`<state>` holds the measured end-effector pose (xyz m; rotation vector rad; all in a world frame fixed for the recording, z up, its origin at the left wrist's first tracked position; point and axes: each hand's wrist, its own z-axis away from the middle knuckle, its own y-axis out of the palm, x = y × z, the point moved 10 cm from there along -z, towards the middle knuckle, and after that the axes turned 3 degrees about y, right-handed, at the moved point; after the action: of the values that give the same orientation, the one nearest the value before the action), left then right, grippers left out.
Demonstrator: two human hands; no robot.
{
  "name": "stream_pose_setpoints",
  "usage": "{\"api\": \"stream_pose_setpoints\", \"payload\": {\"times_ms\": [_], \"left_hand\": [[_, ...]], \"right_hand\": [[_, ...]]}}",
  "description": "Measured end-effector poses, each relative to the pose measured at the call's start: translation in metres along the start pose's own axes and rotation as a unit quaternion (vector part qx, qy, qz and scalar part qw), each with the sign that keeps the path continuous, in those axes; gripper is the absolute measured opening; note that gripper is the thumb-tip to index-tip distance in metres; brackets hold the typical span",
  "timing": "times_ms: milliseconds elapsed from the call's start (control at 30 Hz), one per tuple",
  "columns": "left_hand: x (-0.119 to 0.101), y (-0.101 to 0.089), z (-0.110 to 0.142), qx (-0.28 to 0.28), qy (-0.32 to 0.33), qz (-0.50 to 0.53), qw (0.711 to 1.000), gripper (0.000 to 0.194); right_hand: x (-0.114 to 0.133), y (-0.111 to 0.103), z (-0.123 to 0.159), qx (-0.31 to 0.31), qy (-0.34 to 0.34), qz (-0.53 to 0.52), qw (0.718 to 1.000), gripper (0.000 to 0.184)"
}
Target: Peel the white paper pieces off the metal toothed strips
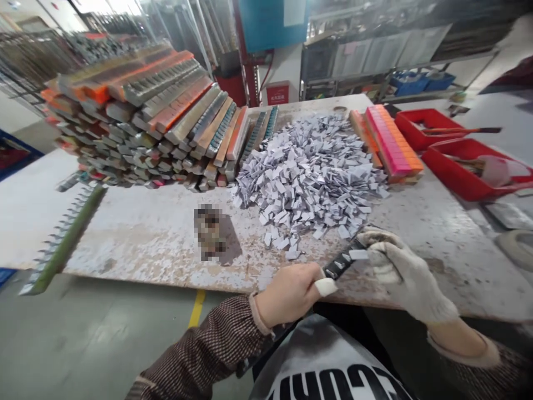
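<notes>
My left hand (291, 294), bare with a taped fingertip, is closed round the near end of a dark toothed strip (342, 262) held over the table's front edge. My right hand (397, 272), in a white knit glove, pinches a small white rectangular piece (358, 254) against the strip's far end. Just beyond both hands lies a large heap of the same white pieces (310, 166) on the worn table (145, 233).
A tall stack of long toothed strips, grey and orange (150, 122), fills the table's left back. A pink and orange filled strip (393, 141) lies at right, beside two red trays (462, 161). A green toothed strip (62, 239) hangs off the left edge.
</notes>
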<state>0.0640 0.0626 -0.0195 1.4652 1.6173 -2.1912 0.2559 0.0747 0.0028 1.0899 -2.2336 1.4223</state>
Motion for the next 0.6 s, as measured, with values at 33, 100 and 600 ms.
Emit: {"api": "stream_pose_setpoints", "payload": {"times_ms": [33,100,600], "left_hand": [[0.005,-0.001,0.004,0.003,-0.01,-0.001,1.0,0.019],[0.012,0.001,0.013,0.018,-0.023,-0.009,1.0,0.018],[0.021,0.024,0.029,0.114,-0.051,-0.056,0.991,0.04]], "right_hand": [[-0.008,-0.006,-0.003,-0.011,0.0,0.022,1.0,0.036],[-0.017,-0.01,-0.005,-0.014,-0.016,0.064,0.998,0.024],[-0.009,0.023,-0.019,0.097,-0.126,0.255,0.954,0.015]]}}
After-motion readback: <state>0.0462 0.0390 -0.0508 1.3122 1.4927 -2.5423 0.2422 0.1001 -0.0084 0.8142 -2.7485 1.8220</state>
